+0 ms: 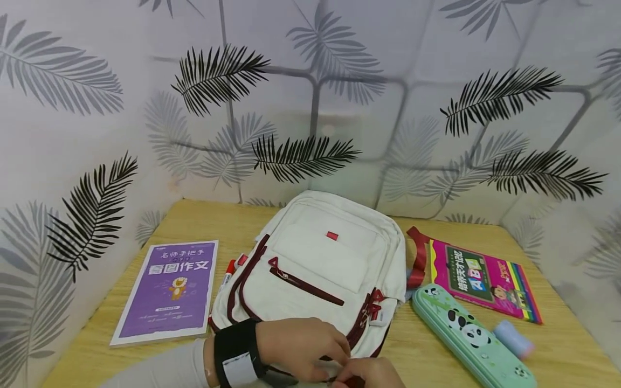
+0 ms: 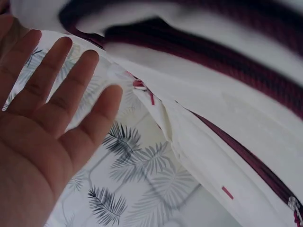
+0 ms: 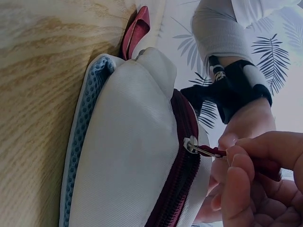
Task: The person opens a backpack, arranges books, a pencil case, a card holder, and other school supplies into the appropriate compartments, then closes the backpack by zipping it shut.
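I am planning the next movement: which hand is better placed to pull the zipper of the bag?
Probably the right hand: it pinches the zipper pull on the bag. The left hand is close by, but most of its fingers are spread.

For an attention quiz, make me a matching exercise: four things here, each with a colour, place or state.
Things
1. White fabric backpack
2. Rectangular purple paper book
3. Long green pencil case
4. Bare right hand

Clues
A. Rightmost of the four
B. Pinching a maroon zip pull
C. Trimmed in maroon
D. Leftmost of the four

Pairs: 1-C, 2-D, 3-A, 4-B
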Available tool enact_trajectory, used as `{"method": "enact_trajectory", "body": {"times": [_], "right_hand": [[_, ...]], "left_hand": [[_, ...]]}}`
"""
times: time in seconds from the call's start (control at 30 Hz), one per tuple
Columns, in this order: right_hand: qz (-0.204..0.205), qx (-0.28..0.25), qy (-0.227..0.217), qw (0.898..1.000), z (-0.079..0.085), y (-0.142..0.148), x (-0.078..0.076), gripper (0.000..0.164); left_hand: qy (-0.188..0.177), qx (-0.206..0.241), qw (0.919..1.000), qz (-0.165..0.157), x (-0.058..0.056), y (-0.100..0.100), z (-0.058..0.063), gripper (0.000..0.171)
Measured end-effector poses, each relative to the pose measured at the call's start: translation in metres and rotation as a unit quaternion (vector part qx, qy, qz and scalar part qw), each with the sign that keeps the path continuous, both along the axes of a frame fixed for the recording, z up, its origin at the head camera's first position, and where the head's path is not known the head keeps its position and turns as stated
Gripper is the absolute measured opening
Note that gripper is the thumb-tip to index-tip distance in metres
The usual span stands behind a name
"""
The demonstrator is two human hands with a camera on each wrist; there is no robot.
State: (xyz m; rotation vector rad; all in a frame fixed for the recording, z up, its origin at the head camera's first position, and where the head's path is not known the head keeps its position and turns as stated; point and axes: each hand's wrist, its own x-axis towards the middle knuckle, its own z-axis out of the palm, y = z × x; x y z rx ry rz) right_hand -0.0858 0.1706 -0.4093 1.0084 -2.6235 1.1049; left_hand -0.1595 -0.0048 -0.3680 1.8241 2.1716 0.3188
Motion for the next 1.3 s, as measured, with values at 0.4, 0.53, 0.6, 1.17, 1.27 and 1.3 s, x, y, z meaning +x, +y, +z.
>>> {"method": "enact_trajectory", "body": {"times": [0.4, 0.53, 0.6, 1.17, 1.27, 1.3], "right_hand": [[0.041, -0.008, 0.027, 0.999, 0.000, 0.005, 0.000, 0.004], [0.046, -0.013, 0.018, 0.999, 0.001, 0.006, 0.001, 0.005], [0.045, -0.024, 0.001, 0.999, 0.001, 0.005, 0.003, 0.004], [0.041, -0.109, -0.223, 0.968, 0.006, 0.004, 0.012, 0.019], [0.068, -0.145, -0.211, 0.964, 0.002, 0.004, 0.012, 0.020], [0.078, -0.153, -0.208, 0.963, -0.004, 0.006, 0.010, 0.021]], "left_hand": [[0.078, 0.039, 0.9961, -0.011, 0.014, 0.003, -0.001, 0.008], [0.090, 0.029, 0.9954, -0.013, 0.015, 0.004, 0.001, 0.008], [0.095, 0.023, 0.9951, -0.010, 0.017, 0.004, 0.002, 0.008], [0.185, -0.013, 0.9822, 0.030, 0.031, 0.002, -0.001, 0.005], [0.186, -0.011, 0.9819, 0.032, 0.030, 0.000, -0.001, 0.005], [0.180, -0.008, 0.9830, 0.036, 0.030, -0.001, -0.001, 0.006]]}}
